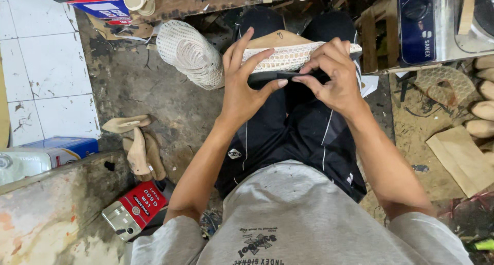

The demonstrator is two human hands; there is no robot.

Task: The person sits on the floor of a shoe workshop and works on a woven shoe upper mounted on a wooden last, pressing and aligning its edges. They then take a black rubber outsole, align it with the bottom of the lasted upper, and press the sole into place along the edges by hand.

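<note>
I sit with my knees apart in black trousers, holding a wooden shoe last [280, 38] covered with a white lace upper [288, 59] over my lap. My left hand [247, 80] grips the near end of the last, fingers spread along the lace and thumb underneath. My right hand [332, 72] clasps the other end, fingers curled over the lace and pressing a dark strip [272, 78] along its lower edge. The thumbs nearly meet below the last.
A stack of white lace uppers [190, 54] lies on the dirty floor to the left. Bare wooden lasts [136, 141] and a red tin [136, 208] sit near my left elbow. More lasts [483, 110] and cardboard [460, 157] lie at right. A blue machine [419, 23] stands at top right.
</note>
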